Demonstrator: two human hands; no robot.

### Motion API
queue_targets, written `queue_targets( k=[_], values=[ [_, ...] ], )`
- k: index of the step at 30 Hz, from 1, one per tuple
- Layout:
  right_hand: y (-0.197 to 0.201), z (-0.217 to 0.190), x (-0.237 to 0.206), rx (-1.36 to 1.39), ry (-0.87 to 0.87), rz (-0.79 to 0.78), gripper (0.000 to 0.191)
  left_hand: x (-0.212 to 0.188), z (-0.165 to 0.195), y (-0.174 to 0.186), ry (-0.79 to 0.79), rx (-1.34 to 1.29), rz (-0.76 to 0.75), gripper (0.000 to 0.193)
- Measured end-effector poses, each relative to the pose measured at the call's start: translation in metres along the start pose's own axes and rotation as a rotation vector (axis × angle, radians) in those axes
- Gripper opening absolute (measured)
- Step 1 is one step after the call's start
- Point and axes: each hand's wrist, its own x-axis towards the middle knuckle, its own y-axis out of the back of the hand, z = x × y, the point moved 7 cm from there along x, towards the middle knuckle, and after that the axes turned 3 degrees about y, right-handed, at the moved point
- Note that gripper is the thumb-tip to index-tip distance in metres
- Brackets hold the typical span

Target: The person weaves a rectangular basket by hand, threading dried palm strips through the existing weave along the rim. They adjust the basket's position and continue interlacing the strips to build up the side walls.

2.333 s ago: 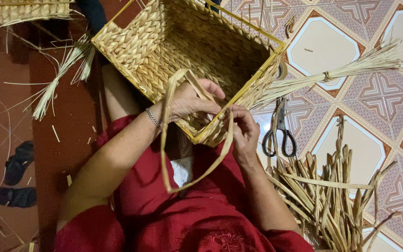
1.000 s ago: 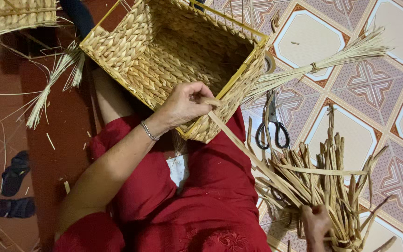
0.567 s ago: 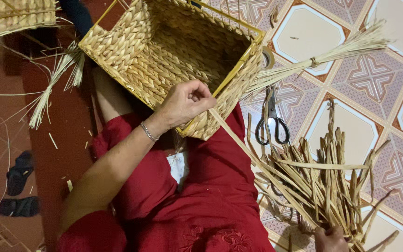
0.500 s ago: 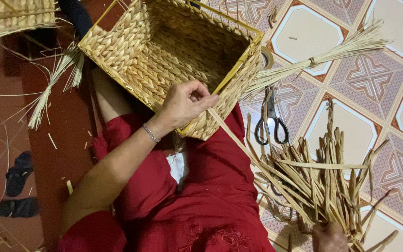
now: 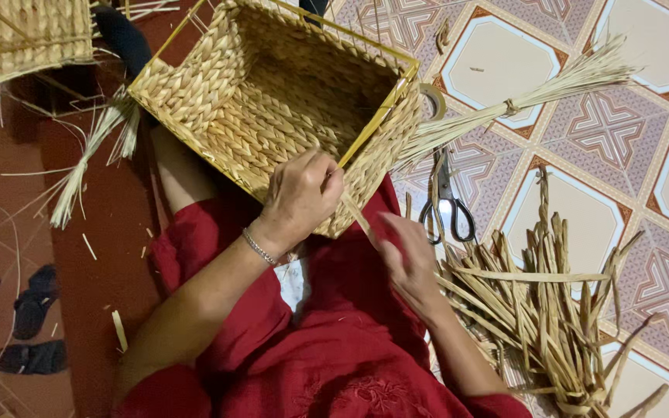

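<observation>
A square woven straw basket (image 5: 272, 101) on a yellow wire frame rests on my lap, which is covered in red cloth. My left hand (image 5: 300, 197) pinches the end of a dried straw strand (image 5: 359, 219) against the basket's near rim. My right hand (image 5: 408, 259) lies just right of it, fingers around the same strand as it runs down toward the floor. The strand's lower part is hidden behind that hand.
A pile of dried straw strips (image 5: 551, 310) lies on the patterned tiles at my right. Black-handled scissors (image 5: 449, 205) lie beside the basket, under a tied bundle of thin reeds (image 5: 528, 93). Another woven piece (image 5: 32, 35) and loose straw (image 5: 87, 166) sit at the left, with dark sandals (image 5: 32, 294).
My right hand has come back from the straw pile to the basket and now grips the strand near my left hand. The left hand has stayed at the rim.
</observation>
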Motion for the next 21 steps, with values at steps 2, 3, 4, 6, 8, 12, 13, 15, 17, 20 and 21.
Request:
queue_targets(
  k=[2, 3, 4, 6, 8, 12, 13, 15, 17, 20, 21],
  values=[
    [-0.015, -0.011, 0.034, 0.083, 0.015, 0.004, 0.036, 0.000, 0.005, 0.005, -0.020, 0.026, 0.012, 0.008],
    [-0.022, -0.012, 0.043, 0.111, -0.023, -0.007, 0.035, 0.000, 0.007, 0.007, -0.028, 0.036, 0.016, 0.007],
    [-0.027, -0.012, 0.049, 0.140, -0.064, -0.020, 0.036, 0.000, 0.009, 0.009, -0.033, 0.032, 0.017, 0.007],
    [-0.028, -0.008, 0.056, 0.140, -0.076, -0.005, 0.018, 0.002, 0.013, 0.013, -0.043, 0.023, 0.029, 0.007],
    [-0.026, -0.006, 0.059, 0.121, -0.041, 0.002, 0.013, 0.004, 0.015, 0.015, -0.045, 0.019, 0.011, 0.006],
    [-0.025, -0.003, 0.061, 0.067, 0.058, -0.016, 0.012, 0.001, 0.018, 0.017, -0.052, 0.023, 0.026, 0.005],
    [-0.026, -0.002, 0.061, 0.059, 0.071, -0.025, 0.012, -0.002, 0.018, 0.017, -0.063, 0.030, 0.025, 0.004],
    [-0.028, -0.002, 0.057, 0.031, 0.072, -0.021, 0.014, -0.008, 0.015, 0.015, -0.086, 0.048, 0.029, 0.006],
    [-0.031, 0.001, 0.051, 0.048, 0.029, -0.028, 0.015, -0.011, 0.008, 0.010, -0.079, 0.031, 0.028, 0.004],
    [-0.035, 0.010, 0.040, 0.168, -0.085, -0.068, 0.015, -0.009, -0.011, -0.003, 0.032, -0.044, -0.085, 0.005],
    [-0.036, 0.014, 0.038, 0.233, -0.115, -0.092, 0.014, -0.010, -0.017, -0.006, 0.081, -0.074, -0.139, 0.007]
  ],
)
